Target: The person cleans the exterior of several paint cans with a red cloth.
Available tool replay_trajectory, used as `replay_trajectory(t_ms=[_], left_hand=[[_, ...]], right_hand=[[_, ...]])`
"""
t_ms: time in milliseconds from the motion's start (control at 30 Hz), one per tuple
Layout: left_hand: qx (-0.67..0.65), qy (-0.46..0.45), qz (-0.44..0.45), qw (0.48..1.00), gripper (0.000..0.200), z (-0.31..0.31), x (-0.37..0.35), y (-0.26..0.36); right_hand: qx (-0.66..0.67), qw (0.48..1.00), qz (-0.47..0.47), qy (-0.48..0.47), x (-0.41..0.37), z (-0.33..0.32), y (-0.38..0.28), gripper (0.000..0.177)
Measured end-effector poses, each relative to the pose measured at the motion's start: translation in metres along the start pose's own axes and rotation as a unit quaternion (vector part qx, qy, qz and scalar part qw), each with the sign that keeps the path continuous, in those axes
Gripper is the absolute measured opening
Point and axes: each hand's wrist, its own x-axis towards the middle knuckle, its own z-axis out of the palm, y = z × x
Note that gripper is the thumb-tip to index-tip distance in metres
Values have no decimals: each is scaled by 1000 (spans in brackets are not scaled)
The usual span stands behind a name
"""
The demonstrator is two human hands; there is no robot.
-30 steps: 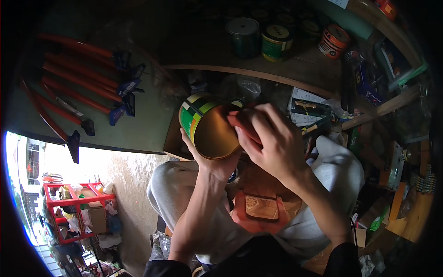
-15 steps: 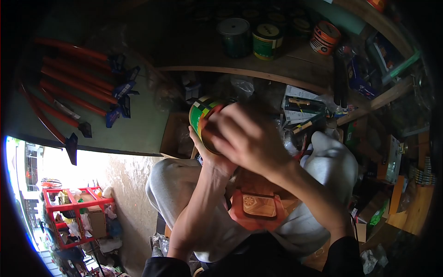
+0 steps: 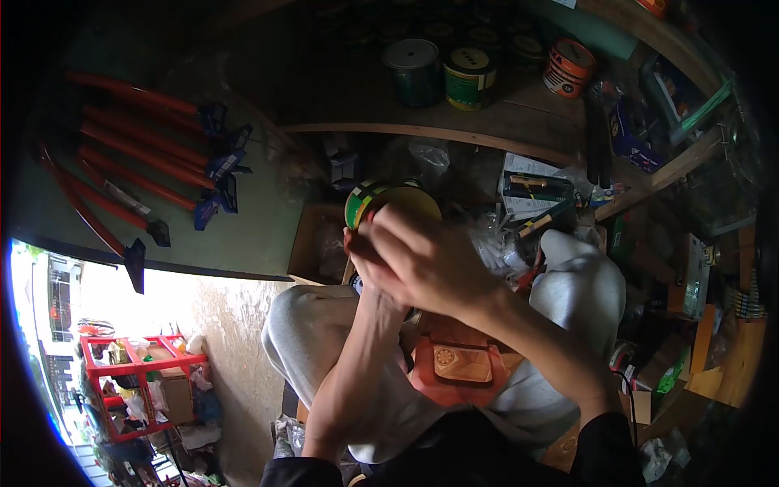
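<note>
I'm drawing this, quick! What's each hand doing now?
Left hand: closed, holding the green can.
Right hand: closed on the red cloth, which barely shows.

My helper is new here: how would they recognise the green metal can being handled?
Find the brown wooden shelf across the top. Below its front edge, look for the round green metal can in the person's bare left hand. Unlike the green-and-yellow cylindrical can standing on that shelf, this one is held.

black sleeves [image 3: 607,448] leave the forearms [image 3: 357,373] bare, and the trousers [image 3: 308,329] are plain light grey
</note>
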Motion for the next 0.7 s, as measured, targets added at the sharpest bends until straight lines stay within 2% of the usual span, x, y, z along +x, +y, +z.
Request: replay_trajectory(t_ms=[67,133,167,200,267,300,467,567,700], left_hand=[[31,48,2,998,82,2,-6,9],[-113,131,-67,983,86,14,-7,19],[-58,182,-69,979,88,39,-8,35],[-313,-29,-128,941,89,11,-4,38],[-254,22,-113,960,75,29,-8,41],[-279,40,-128,951,70,33,-10,42],[-354,77,-182,914,49,67,-19,48],[-437,61,-223,869,51,84,-24,52],[-532,-57,-310,786,54,83,-27,53]], right_hand=[[60,995,27,-75,-9,-4,-4,27],[42,982,82,-164,-15,-17,-2,25],[33,971,109,-209,-18,-23,1,24],[-16,979,111,-170,-23,-23,7,23],[-80,987,128,-45,-20,-29,15,21],[-104,984,146,6,-18,-33,16,19],[35,962,208,173,-13,-64,32,17],[110,924,309,198,-22,-70,41,20],[257,842,418,223,-24,-74,45,29]])
